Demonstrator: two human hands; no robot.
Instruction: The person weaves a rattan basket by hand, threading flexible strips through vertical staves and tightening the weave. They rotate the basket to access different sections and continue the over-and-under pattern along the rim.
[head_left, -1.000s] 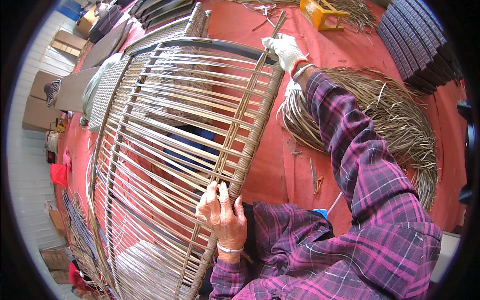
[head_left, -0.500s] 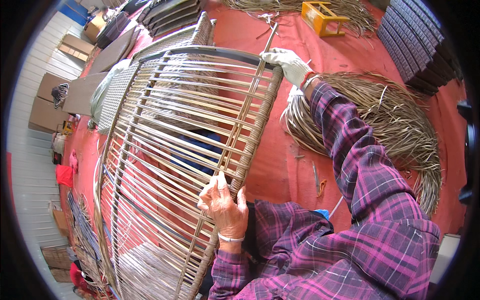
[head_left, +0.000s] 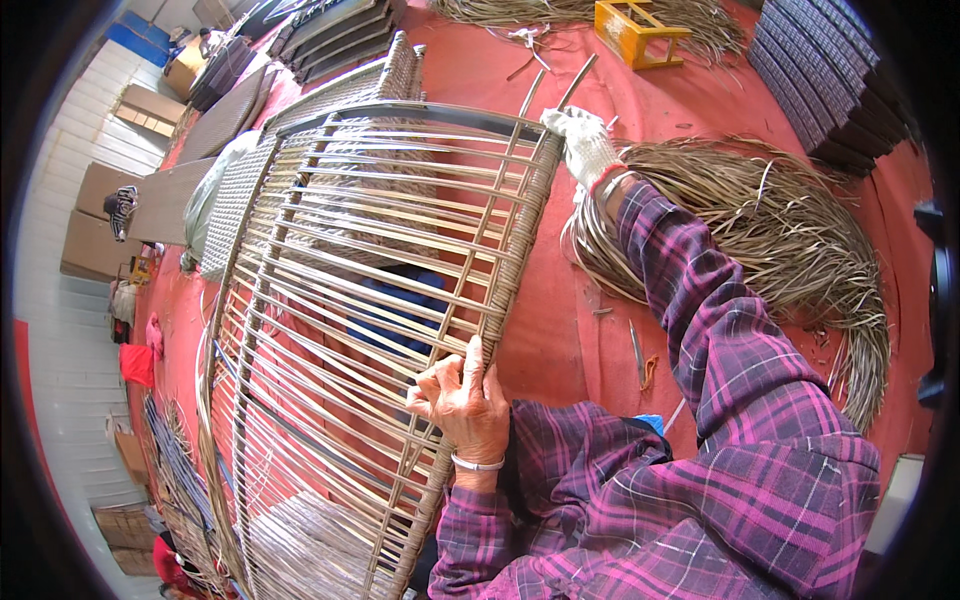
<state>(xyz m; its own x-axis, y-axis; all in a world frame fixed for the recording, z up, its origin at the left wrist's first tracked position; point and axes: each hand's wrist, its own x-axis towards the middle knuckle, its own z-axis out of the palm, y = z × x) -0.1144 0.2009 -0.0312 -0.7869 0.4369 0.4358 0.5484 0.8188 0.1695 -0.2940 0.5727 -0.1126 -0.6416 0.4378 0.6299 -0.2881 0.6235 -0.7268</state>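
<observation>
A partly woven chair frame [head_left: 345, 330] of tan flat rattan-like strips stands tilted before me, its right rail [head_left: 521, 225] wrapped in strip. Long strips run through the cross strands beside that rail. My right hand [head_left: 585, 148], in a white knit glove, is closed at the rail's far corner around a rattan strip [head_left: 580, 78], whose end sticks up past the fingers. Another strip end rises just left of it. My left hand [head_left: 465, 405], bare with a bangle, rests at the near part of the rail, fingers bent and closed on strips among the strands; the fingertips are partly hidden.
A large bundle of loose strips [head_left: 760, 235] lies on the red floor covering [head_left: 570, 340] to the right. Beyond are a yellow stool [head_left: 640, 35] and a stack of dark woven panels [head_left: 825, 85]. Cardboard boxes [head_left: 95, 225] stand along the left wall.
My right hand has shifted slightly right and down, drawing one strip end away from the other. My left hand has moved a little right, its index finger now straighter along the rail.
</observation>
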